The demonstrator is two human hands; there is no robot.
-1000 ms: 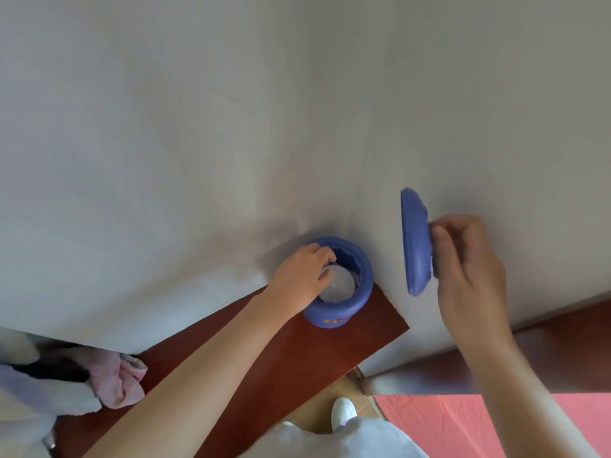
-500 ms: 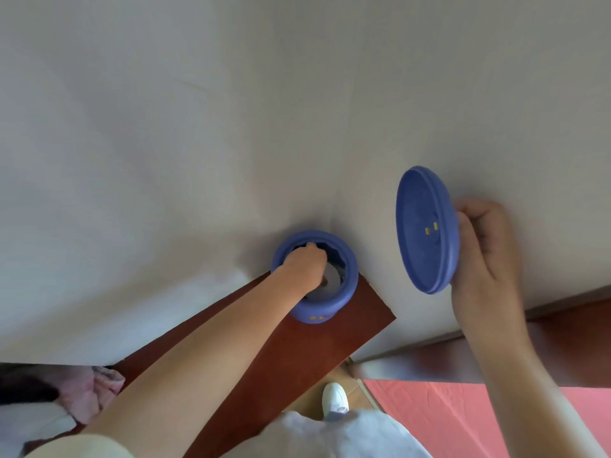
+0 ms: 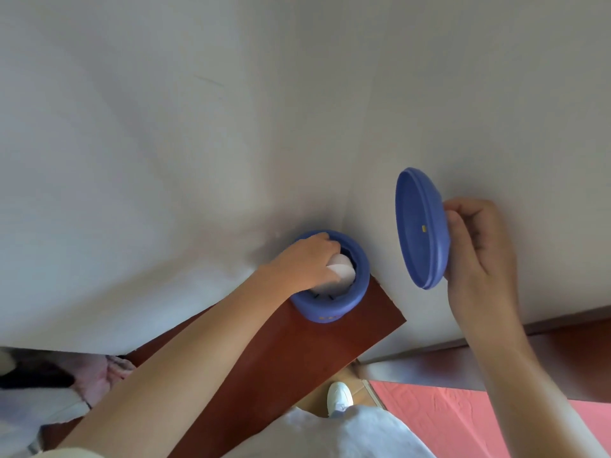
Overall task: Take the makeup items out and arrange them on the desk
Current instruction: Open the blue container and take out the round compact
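The round blue plastic container (image 3: 327, 309) sits in a corner at the far end of the reddish-brown wooden table (image 3: 281, 365). Pale walls (image 3: 198, 160) close it off from 9 through 12 to 3 o'clock. The left hand (image 3: 302, 266), gripping a pale pink rounded item (image 3: 344, 271), fills most of its mouth. At 3 o'clock the round blue lid (image 3: 418, 226), pinched on edge by the right hand (image 3: 479, 249), hangs apart from it. Toward 7 o'clock bare table lies open beside the left forearm.

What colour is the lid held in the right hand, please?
Blue lid, with a small yellow mark; head view.
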